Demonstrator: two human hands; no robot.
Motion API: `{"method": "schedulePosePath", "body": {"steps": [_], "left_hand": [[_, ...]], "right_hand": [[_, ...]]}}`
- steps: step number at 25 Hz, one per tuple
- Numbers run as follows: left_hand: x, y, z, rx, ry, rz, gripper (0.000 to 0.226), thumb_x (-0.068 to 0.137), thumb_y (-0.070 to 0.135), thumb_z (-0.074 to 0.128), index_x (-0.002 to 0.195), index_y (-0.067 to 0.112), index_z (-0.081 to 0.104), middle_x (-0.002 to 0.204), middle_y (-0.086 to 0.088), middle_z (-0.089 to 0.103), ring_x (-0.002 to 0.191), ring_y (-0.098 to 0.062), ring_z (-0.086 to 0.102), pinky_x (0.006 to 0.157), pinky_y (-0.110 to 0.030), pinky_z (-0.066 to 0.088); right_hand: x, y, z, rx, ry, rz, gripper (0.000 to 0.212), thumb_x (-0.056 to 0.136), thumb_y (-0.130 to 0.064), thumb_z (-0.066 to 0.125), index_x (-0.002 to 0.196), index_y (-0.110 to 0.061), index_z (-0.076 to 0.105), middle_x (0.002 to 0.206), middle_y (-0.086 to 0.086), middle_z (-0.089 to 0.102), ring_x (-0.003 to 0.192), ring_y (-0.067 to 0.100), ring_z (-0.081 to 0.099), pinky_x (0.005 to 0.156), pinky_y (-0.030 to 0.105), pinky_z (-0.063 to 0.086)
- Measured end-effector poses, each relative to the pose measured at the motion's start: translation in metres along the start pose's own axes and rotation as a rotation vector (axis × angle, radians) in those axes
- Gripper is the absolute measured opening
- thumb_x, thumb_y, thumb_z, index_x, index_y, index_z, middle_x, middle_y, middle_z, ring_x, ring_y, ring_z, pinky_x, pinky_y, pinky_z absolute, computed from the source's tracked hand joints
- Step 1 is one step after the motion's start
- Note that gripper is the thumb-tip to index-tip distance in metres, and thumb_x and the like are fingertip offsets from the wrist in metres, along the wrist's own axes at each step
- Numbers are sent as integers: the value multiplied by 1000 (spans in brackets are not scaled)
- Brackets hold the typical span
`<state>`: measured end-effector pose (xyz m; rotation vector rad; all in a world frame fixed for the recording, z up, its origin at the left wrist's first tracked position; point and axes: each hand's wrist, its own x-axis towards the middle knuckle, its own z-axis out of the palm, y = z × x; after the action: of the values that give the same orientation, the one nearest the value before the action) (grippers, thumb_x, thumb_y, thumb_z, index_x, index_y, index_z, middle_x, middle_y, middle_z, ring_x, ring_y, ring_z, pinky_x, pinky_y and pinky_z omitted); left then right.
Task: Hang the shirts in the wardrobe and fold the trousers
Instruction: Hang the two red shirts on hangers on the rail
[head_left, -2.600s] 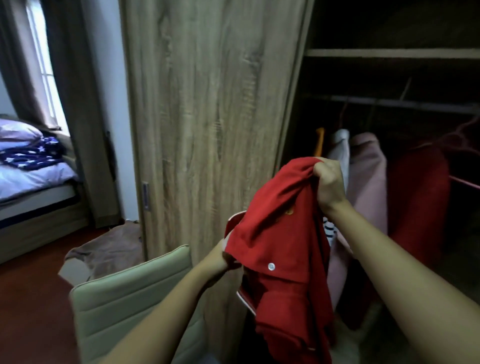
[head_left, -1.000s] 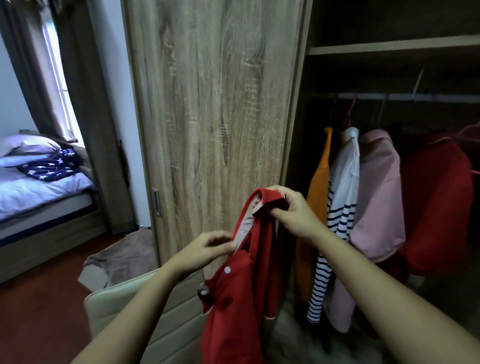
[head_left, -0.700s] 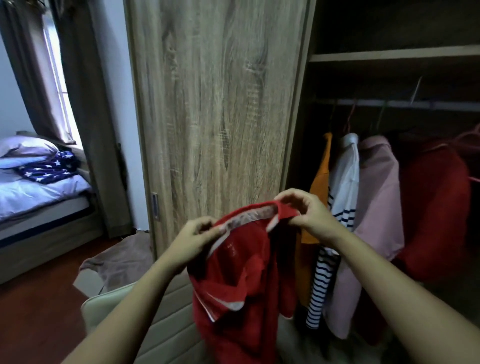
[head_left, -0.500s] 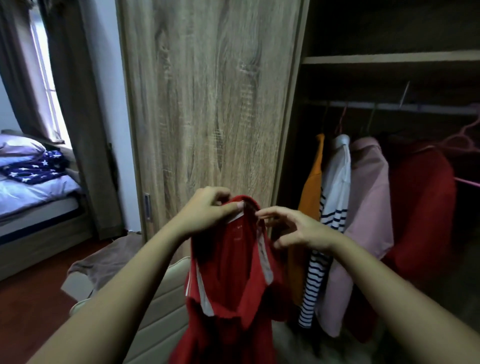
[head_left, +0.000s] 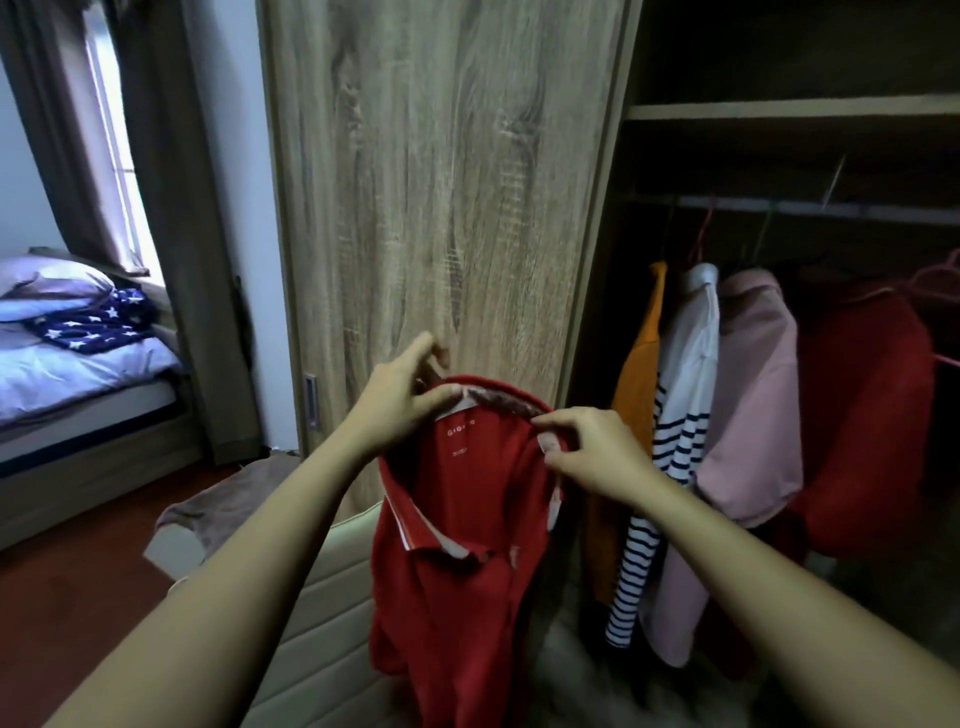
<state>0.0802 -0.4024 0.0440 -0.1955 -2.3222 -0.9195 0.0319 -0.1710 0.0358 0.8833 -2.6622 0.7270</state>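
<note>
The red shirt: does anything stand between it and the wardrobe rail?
Nothing visible does. The red shirt hangs in front of the door panel; to its right the wardrobe stands open up to the rail.

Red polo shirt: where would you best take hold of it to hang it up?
By the collar, one pinch on each side, coming from above, as the left hand and right hand do. The collar band holds open as a loop while the rest of the red polo shirt hangs limp below.
</note>
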Motion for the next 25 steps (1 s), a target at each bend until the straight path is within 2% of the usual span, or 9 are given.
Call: {"method": "schedulePosePath", "body": {"steps": [4,8,11,13,14,17,18,21,25], "left_hand": [[-5,-8,-5,192,-80,251,17,79,24,60,88,11,67,79,0,60,76,-11,57,68,-11,35],[-6,-2,-2,340,-81,485,26,86,27,55,105,15,67,93,-11,58,75,-6,50,71,-13,35],[-41,-27,21,451,-353,321,29,90,28,53,118,21,57,108,0,54,93,-11,53,82,-21,39],[-54,-55,22,555,-432,301,21,85,19,56,105,14,62,103,-4,60,95,-22,61,79,-27,44],[-52,-63,16,569,-458,200,19,80,14,59,97,15,67,98,-7,65,90,-27,64,75,-28,45],[-30,-59,-1,461,-251,-56,30,73,12,59,94,26,74,93,-2,72,88,-23,66,78,-32,51],[-27,-52,1,466,-260,-104,33,74,14,60,99,31,73,100,2,70,92,-21,64,80,-34,52],[-35,-38,16,683,-510,-10,43,75,28,60,115,45,62,116,10,62,104,-20,60,79,-33,50],[-31,-31,37,633,-467,-20,40,77,24,61,113,42,65,112,2,67,101,-23,62,80,-31,48]], "right_hand": [[0,-9,-12,-37,4,27,24,83,-26,67,107,-22,71,100,1,73,98,14,66,76,20,40],[1,-18,-26,-103,139,34,29,77,-17,61,101,-27,74,106,0,68,105,20,61,86,25,44],[-6,-19,-38,-77,107,97,31,74,-9,54,92,-21,76,86,1,74,96,22,67,90,30,51],[-13,-16,-43,-106,60,144,31,74,-7,53,82,-23,78,59,-8,64,84,21,68,81,25,51],[-16,-13,-43,-137,50,154,30,75,-8,53,79,-25,77,56,-10,60,81,20,67,76,23,49],[-23,7,-34,-270,35,151,26,75,-11,56,83,-25,77,83,1,73,87,23,66,78,27,49],[-25,16,-30,-336,-11,143,24,76,-13,57,85,-23,77,90,3,74,90,25,66,79,28,50],[-35,40,-23,-417,-129,216,16,78,-20,60,83,-20,76,92,3,74,93,23,67,72,26,47],[-58,64,-12,-399,-106,334,16,72,-22,67,85,-26,75,98,1,71,96,25,65,76,29,50]]}}
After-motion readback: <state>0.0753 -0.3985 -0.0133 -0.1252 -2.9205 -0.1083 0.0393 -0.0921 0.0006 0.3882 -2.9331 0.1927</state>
